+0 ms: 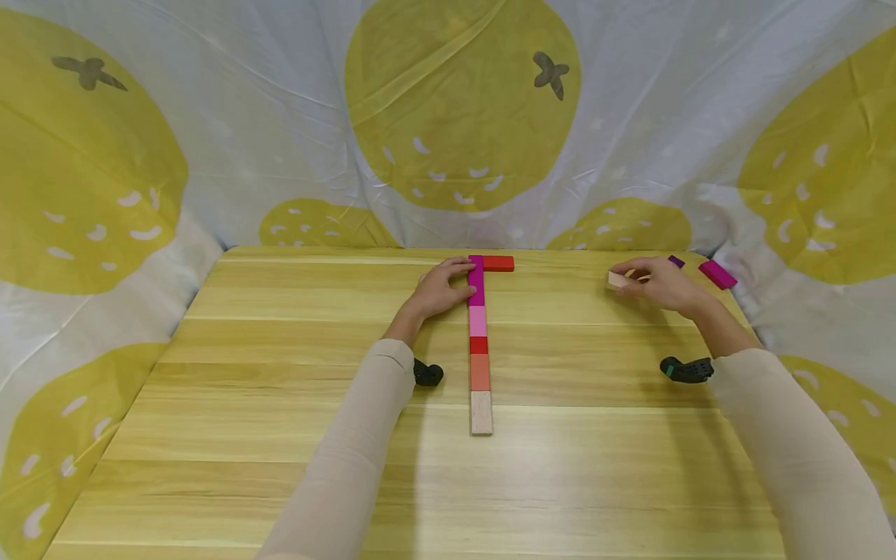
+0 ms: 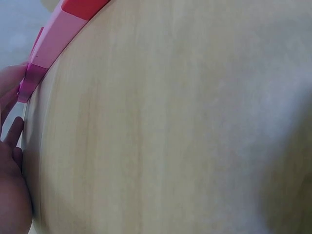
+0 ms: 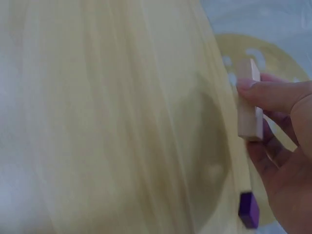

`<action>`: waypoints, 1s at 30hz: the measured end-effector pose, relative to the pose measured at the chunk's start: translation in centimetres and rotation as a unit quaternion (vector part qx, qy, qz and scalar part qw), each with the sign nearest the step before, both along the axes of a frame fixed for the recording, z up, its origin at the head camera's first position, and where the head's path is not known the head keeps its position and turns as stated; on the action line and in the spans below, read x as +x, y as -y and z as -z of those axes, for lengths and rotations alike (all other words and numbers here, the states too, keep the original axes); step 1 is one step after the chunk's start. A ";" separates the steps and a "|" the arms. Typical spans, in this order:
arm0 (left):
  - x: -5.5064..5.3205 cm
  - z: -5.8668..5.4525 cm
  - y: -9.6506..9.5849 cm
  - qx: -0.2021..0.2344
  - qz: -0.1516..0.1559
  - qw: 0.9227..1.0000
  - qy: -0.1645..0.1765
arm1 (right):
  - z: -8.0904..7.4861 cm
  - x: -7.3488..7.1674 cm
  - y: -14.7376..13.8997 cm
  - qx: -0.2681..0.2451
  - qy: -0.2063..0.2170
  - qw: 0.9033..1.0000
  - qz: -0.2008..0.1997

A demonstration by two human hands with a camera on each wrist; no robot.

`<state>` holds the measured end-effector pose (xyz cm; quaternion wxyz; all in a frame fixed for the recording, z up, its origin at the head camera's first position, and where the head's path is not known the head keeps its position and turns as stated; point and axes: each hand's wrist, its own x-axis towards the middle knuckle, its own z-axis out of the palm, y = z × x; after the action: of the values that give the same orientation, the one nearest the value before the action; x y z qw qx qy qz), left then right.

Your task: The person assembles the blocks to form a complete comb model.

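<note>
My left hand (image 1: pixel 442 289) rests at the far end of a column of blocks, its spread thumb and fingers touching the magenta block (image 1: pixel 477 289). Below that lie a pink block (image 1: pixel 477 320), a small red block (image 1: pixel 479 344), an orange block (image 1: pixel 480 372) and a plain wood block (image 1: pixel 481 412), end to end. A longer red block (image 1: pixel 498 264) lies crosswise against the magenta one's right side. Over the table's far right, my right hand (image 1: pixel 661 284) pinches another plain wood block (image 3: pixel 247 119) between thumb and fingers.
Behind the right hand lies a small purple block (image 1: pixel 676 262), and a second magenta block (image 1: pixel 718 274) sits at the table's far right corner. A patterned curtain (image 1: pixel 462 101) hangs around the wooden table (image 1: pixel 280 435). Dark wrist devices (image 1: pixel 686 369) protrude inward from both sleeves.
</note>
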<state>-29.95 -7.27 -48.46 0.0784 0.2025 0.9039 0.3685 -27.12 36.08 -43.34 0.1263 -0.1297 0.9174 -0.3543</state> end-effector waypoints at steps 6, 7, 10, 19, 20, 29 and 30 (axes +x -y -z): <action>0.1 0.0 0.1 0.000 -0.004 1.000 0.003 | 1.4 -0.8 3.8 -0.010 -0.024 1.000 -0.009; 0.1 0.0 0.1 -0.001 -0.004 1.000 0.003 | 1.6 -0.9 4.4 -0.012 -0.029 0.999 -0.012; -0.1 0.0 0.0 -0.001 -0.005 1.000 0.000 | 1.9 -1.2 6.1 -0.020 -0.045 0.999 -0.019; -0.3 0.1 -0.1 -0.005 -0.004 1.000 -0.002 | 2.3 -1.4 10.0 -0.046 -0.076 0.995 -0.048; -0.2 0.1 -0.2 -0.005 -0.005 1.000 -0.001 | 2.3 -1.4 10.3 -0.045 -0.080 0.994 -0.051; 0.0 0.0 -0.1 0.003 -0.006 1.000 -0.001 | 2.8 -1.6 12.2 -0.045 -0.090 0.993 -0.069; 0.0 0.1 -0.1 0.003 -0.006 1.000 -0.001 | 2.8 -1.5 12.4 -0.044 -0.091 0.992 -0.071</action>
<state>-29.92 -7.18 -48.52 0.0751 0.1972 0.9043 0.3712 -28.67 23.64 -46.16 0.0614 -0.2321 0.8970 -0.3711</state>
